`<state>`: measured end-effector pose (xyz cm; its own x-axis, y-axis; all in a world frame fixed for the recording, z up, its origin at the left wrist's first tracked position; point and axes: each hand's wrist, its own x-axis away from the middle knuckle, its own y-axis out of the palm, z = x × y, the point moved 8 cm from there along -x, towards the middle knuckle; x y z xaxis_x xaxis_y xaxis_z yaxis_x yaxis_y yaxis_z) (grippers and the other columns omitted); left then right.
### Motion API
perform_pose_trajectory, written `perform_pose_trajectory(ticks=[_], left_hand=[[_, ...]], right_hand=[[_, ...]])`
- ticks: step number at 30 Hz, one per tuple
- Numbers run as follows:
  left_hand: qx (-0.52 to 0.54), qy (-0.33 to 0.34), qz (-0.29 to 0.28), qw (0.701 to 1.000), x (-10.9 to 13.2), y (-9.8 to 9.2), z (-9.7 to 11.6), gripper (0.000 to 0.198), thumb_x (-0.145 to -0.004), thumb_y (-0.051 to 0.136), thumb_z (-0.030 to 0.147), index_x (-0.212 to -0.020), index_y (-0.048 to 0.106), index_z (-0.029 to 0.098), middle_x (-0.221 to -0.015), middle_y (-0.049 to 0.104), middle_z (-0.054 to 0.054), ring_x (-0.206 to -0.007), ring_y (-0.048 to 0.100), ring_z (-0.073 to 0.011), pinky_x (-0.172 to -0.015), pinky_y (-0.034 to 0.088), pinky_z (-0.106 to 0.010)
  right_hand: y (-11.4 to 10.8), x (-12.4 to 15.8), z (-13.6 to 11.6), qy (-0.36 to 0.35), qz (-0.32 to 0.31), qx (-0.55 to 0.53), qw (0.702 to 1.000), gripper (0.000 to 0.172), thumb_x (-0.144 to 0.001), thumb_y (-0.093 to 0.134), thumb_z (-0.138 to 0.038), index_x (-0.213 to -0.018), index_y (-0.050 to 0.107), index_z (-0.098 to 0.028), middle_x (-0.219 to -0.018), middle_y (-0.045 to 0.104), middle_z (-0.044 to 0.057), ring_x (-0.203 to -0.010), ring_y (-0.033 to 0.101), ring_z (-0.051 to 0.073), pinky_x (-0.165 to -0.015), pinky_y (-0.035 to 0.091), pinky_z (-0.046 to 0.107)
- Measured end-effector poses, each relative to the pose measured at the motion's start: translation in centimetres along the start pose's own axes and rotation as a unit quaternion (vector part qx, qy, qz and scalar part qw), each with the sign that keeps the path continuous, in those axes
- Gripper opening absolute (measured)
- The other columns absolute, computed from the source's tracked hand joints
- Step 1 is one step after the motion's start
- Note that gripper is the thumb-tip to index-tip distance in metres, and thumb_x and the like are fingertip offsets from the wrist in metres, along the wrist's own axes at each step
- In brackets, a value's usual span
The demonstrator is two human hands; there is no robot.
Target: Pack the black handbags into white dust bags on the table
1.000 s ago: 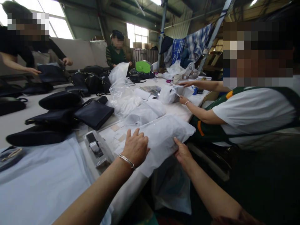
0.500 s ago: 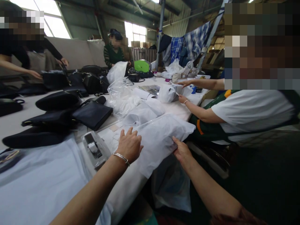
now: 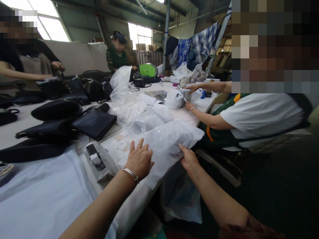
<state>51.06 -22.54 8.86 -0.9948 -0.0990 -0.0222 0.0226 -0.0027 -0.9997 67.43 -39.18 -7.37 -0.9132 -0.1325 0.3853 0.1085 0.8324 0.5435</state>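
A translucent white plastic bag [image 3: 164,142] lies at the table's near edge, its right end resting by a co-worker's side. My right hand [image 3: 189,161] pinches the bag's near edge, thumb on top and the other fingers underneath. Over the bag's left part is my left hand [image 3: 141,159], a silver bangle on the wrist. Its fingers are apart and hold nothing; whether they touch the plastic I cannot tell. Left of that wrist sits a tape dispenser [image 3: 97,161] in clear plastic. Small paper tags [image 3: 120,136] lie just beyond my left fingers.
Black handbags [image 3: 96,121] are piled on the left, behind pale blue cloth [image 3: 47,189]. Crumpled clear bags [image 3: 127,103] fill the middle. At right, a co-worker's hands [image 3: 190,106] handle a white bag [image 3: 174,99]. Another filled bag [image 3: 181,196] hangs below the table edge.
The view has shifted slightly, so most things sit a little further left. My left fingers are spread a bit more. My right hand keeps its hold on the bag's edge.
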Motion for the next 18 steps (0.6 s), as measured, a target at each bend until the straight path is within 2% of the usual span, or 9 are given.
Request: perform_pose_trajectory(ticks=[5,12,18], left_hand=[[0.007,-0.004,0.006,1.0,0.6,0.7,-0.8,0.029,-0.085,0.071,0.041,-0.108,0.071,0.024,-0.135,0.062,-0.015,-0.146,0.036,-0.0419,-0.115,0.024,-0.072],[0.014,-0.006,0.015,1.0,1.5,1.0,-1.1,0.03,-0.086,0.07,0.042,-0.109,0.07,0.023,-0.139,0.061,-0.014,-0.147,0.036,-0.0413,-0.115,0.025,-0.072],[0.019,-0.009,0.021,1.0,2.1,0.9,-1.4,0.029,-0.087,0.069,0.042,-0.109,0.071,0.023,-0.141,0.06,-0.013,-0.147,0.035,-0.0412,-0.114,0.026,-0.072]], right_hand=[[0.7,-1.0,-0.1,-0.003,0.004,-0.008,1.0,0.032,-0.07,0.081,-0.01,-0.1,0.071,-0.014,-0.094,0.08,0.007,-0.081,0.076,0.023,-0.075,0.067,0.038],[1.8,-3.3,0.1,0.014,0.011,0.019,1.0,0.026,-0.072,0.081,-0.01,-0.096,0.07,-0.015,-0.086,0.079,0.003,-0.07,0.075,0.019,-0.071,0.068,0.039],[3.6,-4.5,0.1,-0.001,0.006,0.02,1.0,0.031,-0.068,0.084,-0.01,-0.095,0.069,-0.015,-0.083,0.078,0.002,-0.072,0.075,0.019,-0.069,0.068,0.036]])
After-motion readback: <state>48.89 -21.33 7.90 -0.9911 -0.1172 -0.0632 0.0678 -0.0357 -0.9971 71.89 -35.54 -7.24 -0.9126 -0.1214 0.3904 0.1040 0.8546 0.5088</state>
